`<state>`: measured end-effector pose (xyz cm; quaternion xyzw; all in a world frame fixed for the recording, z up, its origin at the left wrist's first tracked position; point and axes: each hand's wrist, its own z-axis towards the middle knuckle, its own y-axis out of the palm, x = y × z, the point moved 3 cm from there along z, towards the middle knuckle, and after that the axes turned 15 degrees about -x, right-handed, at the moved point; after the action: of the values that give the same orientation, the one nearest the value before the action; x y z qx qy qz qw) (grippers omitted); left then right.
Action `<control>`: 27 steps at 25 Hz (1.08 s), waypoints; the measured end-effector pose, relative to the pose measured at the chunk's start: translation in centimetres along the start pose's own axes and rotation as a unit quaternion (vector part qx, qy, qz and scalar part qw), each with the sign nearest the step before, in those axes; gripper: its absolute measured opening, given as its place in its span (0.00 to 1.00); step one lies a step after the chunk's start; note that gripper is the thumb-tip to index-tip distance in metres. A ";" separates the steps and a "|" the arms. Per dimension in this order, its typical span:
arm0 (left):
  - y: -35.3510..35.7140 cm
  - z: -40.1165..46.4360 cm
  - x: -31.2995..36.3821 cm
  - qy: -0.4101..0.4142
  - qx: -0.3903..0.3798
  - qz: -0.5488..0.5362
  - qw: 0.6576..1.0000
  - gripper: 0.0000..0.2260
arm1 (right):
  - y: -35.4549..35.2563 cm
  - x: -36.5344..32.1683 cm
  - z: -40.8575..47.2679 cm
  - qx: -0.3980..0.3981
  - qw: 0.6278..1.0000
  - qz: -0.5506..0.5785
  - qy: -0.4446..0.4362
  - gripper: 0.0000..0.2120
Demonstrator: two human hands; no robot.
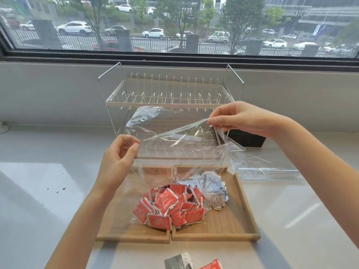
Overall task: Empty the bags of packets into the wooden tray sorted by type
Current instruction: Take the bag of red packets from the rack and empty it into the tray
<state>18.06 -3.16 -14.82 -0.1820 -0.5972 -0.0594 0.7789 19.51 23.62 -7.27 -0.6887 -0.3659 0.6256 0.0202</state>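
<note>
Both hands pinch one clear bag (174,136), held above the wooden tray (245,202); the left hand (116,158) grips its near-left corner, the right hand (240,119) its upper-right edge, so the bag's long axis runs left to right; the red packets (171,206) lie heaped across the tray's centre divider, white packets (211,187) just right of them; the left hand is nearer the tray.

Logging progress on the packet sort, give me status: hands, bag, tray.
Left hand and right hand pinch clear bag above wooden tray. Red packets straddle the divider; white packets right. Two strays near edge.
</note>
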 end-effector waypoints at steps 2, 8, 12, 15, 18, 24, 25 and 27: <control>-0.1 0.1 0.1 0.003 -0.004 -0.001 1.000 0.02 | 0.2 0.4 -0.1 -0.023 0.999 -0.027 0.025 0.21; -0.3 0.0 -0.4 -0.008 0.017 -0.007 1.000 0.02 | 0.9 3.2 -0.6 -0.068 0.994 -0.012 0.083 0.09; -0.5 0.1 -0.4 -0.003 0.009 0.006 1.000 0.05 | -0.8 1.9 -1.4 0.057 0.998 0.012 0.021 0.06; -0.4 0.0 -0.3 0.000 0.007 0.009 1.000 0.01 | -1.9 0.1 -2.1 0.140 0.989 -0.038 -0.025 0.04; -0.5 -0.1 -0.4 0.001 0.019 -0.001 1.000 0.03 | -1.6 0.3 -1.7 0.186 0.981 -0.023 -0.046 0.06; -0.9 -0.1 -0.5 0.010 0.024 0.002 1.000 0.07 | 2.1 8.2 -0.8 0.319 0.903 0.287 -0.036 0.22; -0.9 0.0 -0.5 0.011 0.023 -0.003 1.000 0.07 | 3.9 9.8 -0.5 0.295 0.911 0.289 -0.010 0.22; -0.9 0.2 -0.7 0.011 0.023 -0.017 1.000 0.08 | 8.0 12.6 0.1 0.227 0.937 0.259 0.054 0.23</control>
<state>17.39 -3.99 -15.25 -0.1536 -0.5925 -0.0607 0.7884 22.62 24.40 -21.79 -0.7694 -0.0214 0.6375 0.0325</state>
